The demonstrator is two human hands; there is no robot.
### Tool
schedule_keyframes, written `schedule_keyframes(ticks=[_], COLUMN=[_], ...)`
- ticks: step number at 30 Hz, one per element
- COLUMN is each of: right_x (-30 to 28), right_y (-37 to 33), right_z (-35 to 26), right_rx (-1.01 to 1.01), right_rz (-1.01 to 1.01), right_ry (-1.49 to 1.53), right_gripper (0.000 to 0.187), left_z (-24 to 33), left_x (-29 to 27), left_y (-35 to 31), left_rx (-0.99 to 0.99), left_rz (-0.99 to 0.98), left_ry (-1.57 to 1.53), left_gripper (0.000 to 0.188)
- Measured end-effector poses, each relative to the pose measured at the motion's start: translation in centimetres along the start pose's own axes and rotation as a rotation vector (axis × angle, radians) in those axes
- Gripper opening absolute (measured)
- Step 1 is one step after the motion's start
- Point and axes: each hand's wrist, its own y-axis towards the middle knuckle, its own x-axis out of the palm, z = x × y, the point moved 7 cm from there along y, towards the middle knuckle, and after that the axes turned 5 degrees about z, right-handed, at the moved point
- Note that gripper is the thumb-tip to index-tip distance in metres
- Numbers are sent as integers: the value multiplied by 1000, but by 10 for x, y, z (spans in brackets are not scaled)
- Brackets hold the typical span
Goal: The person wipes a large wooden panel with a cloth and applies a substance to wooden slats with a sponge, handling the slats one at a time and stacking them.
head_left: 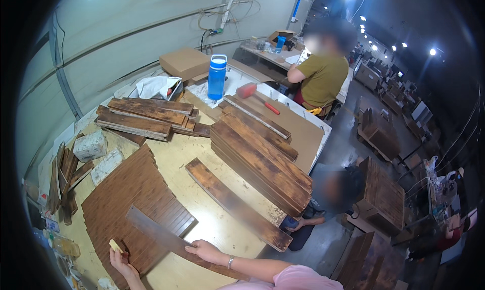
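My left hand is closed on a small pale-yellow sponge-like block by the lower edge of the view. My right hand, with a band at the wrist, grips the edge of a long brown wooden plank between thumb and fingers. This plank slants over a wide layer of overlapping dark brown planks. Its lower end runs under my right forearm. To the right, a single plank with dark, scorched-looking ends lies alone on the pale tabletop.
Stacked planks stand at right, with more boards behind. A blue bottle, a red mallet and a cardboard box sit farther back. One person works beyond; another is beside the table's right edge.
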Motion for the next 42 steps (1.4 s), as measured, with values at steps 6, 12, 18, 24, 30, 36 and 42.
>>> schedule_keyframes(ticks=[6, 12, 18, 24, 30, 36, 42], right_x=[-3, -4, -21, -17, -9, -6, -6], right_y=[-6, -11, -30, -33, -34, -41, -43], right_z=[-10, -23, -39, -50, -52, -63, -58], right_rx=[-50, 9, -76, -111, -115, -113, -143], right_rz=[65, 65, 293, 408, 494, 505, 540], right_ry=[23, -50, -317, -531, -618, -667, -638], right_gripper=[51, 45, 53, 56, 58, 61, 62], left_z=[5, 12, 5, 3, 6, 7, 0], left_x=[3, 0, 15, 11, 13, 13, 9], left_y=[-1, -4, -11, -9, -9, -5, -4], left_rx=[-11, 40, 47, 53, 49, 73, 23], left_rz=[-79, -106, -196, -221, -260, -281, -311], left_ry=[85, 94, -125, -190, -137, -148, -141], left_gripper=[31, 31, 32, 29, 28, 29, 32])
